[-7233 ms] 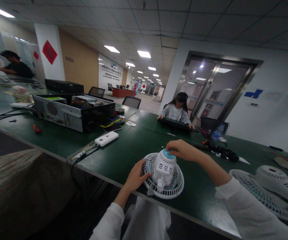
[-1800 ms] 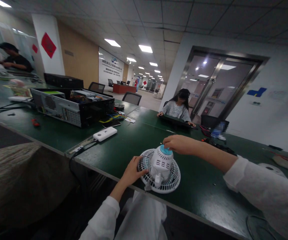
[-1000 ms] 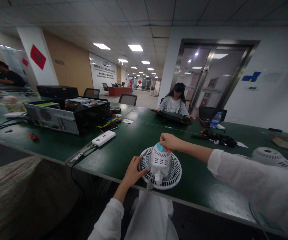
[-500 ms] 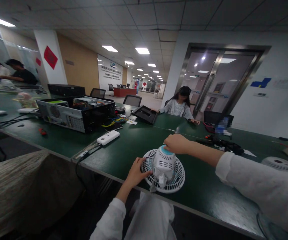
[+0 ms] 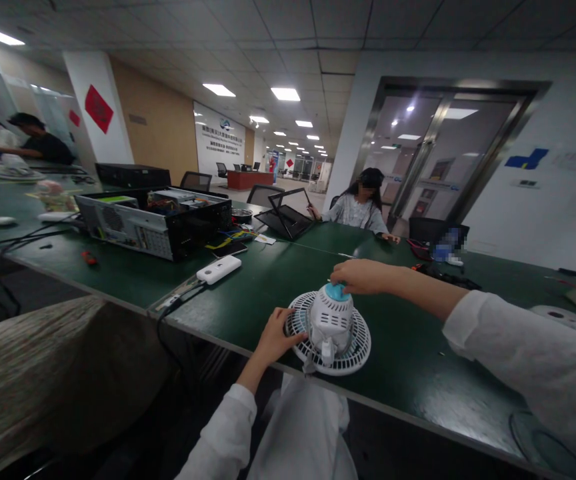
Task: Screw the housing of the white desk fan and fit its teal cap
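A white desk fan lies on its round grille on the green table, with its slotted motor housing facing up and a blue cap on top. My right hand reaches over from the right, its fingers closed on the blue cap. My left hand presses against the left side of the fan, on the housing and grille rim. The fan's underside is hidden.
An open computer case and a white oblong device with a black cable sit to the left. A second white fan housing lies at far right. Across the table, a seated person handles a propped dark panel.
My right hand has moved from the cap's edge onto its top. The dark panel across the table now stands propped up. The fan stays in about the same place.
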The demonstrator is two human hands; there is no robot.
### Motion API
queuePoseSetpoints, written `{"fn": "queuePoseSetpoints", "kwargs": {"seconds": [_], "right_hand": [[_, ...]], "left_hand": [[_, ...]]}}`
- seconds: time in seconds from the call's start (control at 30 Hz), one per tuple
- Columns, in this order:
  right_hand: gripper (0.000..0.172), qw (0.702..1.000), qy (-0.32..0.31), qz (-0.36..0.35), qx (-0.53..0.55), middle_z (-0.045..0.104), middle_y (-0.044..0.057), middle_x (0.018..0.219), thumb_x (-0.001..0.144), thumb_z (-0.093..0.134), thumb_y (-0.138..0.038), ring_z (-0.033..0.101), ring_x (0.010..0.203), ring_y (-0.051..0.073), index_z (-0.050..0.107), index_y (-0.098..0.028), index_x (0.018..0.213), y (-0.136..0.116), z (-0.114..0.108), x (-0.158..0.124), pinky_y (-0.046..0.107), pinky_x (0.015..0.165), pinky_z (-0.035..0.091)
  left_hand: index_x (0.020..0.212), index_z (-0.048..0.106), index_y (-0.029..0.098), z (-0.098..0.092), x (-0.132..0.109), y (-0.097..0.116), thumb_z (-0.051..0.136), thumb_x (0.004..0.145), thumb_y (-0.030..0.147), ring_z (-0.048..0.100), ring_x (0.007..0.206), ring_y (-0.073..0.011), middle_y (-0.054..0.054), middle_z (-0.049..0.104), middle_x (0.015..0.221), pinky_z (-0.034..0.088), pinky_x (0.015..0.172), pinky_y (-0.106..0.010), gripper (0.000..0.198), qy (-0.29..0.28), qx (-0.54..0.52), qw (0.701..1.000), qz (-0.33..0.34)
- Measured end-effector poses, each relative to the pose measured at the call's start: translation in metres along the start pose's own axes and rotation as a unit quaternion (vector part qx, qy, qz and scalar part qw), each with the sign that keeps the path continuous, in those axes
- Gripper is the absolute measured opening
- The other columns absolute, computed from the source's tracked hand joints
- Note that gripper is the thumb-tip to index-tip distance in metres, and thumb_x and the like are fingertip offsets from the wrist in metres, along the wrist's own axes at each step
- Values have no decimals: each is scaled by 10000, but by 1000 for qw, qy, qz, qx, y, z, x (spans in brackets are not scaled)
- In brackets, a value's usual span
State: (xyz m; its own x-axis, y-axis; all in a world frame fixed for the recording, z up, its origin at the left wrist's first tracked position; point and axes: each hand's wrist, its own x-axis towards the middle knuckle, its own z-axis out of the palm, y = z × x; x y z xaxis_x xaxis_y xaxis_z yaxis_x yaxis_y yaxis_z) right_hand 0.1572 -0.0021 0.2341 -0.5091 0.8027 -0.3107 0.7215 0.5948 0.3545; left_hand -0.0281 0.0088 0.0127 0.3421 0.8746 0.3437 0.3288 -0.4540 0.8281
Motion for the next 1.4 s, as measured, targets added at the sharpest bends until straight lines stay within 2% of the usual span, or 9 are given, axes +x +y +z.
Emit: {"fn": "queuePoseSetpoints", "kwargs": {"seconds": [0.23, 0.43, 0.53, 0.63, 0.77, 0.87, 0.97, 1.2, 1.4], "right_hand": [[219, 999, -5, -18, -46, 663, 136, 931, 800, 540, -257, 612, 901, 231, 652, -118, 927, -2, -1, 3, 313, 742, 440], [368, 973, -9, 207, 104, 668, 188, 946, 857, 398, -331, 627, 884, 253, 670, -91, 919, -15, 15, 12, 310, 700, 452], [446, 960, -39, 234, 153, 693, 135, 796, 889, 296, -295, 650, 736, 181, 686, -107, 785, -18, 18, 14, 230, 585, 441], [463, 966, -25, 210, 149, 685, 128, 812, 893, 291, -340, 639, 751, 191, 677, -109, 781, -14, 13, 8, 244, 593, 434], [284, 996, 41, 60, 55, 641, 111, 994, 809, 491, -255, 606, 866, 213, 594, -154, 1054, -4, 3, -3, 273, 665, 432], [260, 1000, 13, -18, -11, 611, 103, 1036, 762, 582, -234, 584, 936, 230, 612, -172, 1013, 0, -1, -5, 285, 710, 436], [242, 999, 3, -28, -37, 606, 130, 1042, 786, 563, -240, 577, 968, 248, 621, -132, 993, -4, 0, -1, 304, 736, 445], [376, 973, 9, 226, 49, 631, 213, 1015, 872, 355, -274, 609, 940, 279, 613, -78, 1063, -24, 18, 15, 355, 739, 461], [373, 967, -1, 244, 79, 631, 210, 1034, 872, 361, -280, 610, 929, 280, 614, -94, 1074, -15, 10, 10, 347, 700, 463]], "left_hand": [[1133, 509, 197, 1, 2, -2, 672, 662, 358, 479, 1073, -226, -63, 476, 1081, 380, 952, -383, 524, -11, 6, 1000, -5], [1127, 517, 209, 1, 2, -1, 678, 653, 367, 485, 1055, -221, -50, 477, 1059, 388, 945, -377, 525, -5, 15, 1000, 1], [1130, 520, 192, 1, 2, -2, 679, 651, 367, 486, 1047, -225, -60, 479, 1056, 393, 938, -376, 535, -3, 20, 1000, 0], [1127, 524, 202, 2, 2, -5, 679, 651, 365, 488, 1050, -222, -52, 485, 1048, 391, 940, -369, 526, 1, 22, 1000, 8], [1131, 521, 211, 2, 2, -6, 671, 657, 371, 486, 1057, -222, -48, 484, 1052, 389, 942, -369, 523, 0, 26, 1000, 9], [1133, 518, 191, 2, 2, -4, 664, 663, 368, 484, 1055, -225, -57, 481, 1053, 382, 949, -373, 524, -6, 26, 1000, 4], [1133, 516, 184, 1, 2, -1, 660, 665, 360, 480, 1061, -227, -60, 481, 1053, 376, 955, -372, 521, -8, 18, 1000, 0], [1124, 521, 174, 1, 3, -1, 655, 664, 351, 486, 1062, -223, -65, 487, 1063, 377, 954, -359, 511, -2, 13, 1000, 9], [1115, 530, 186, 1, 2, 0, 651, 665, 368, 494, 1057, -216, -58, 489, 1065, 385, 944, -347, 500, 5, 8, 1000, 2]]}}
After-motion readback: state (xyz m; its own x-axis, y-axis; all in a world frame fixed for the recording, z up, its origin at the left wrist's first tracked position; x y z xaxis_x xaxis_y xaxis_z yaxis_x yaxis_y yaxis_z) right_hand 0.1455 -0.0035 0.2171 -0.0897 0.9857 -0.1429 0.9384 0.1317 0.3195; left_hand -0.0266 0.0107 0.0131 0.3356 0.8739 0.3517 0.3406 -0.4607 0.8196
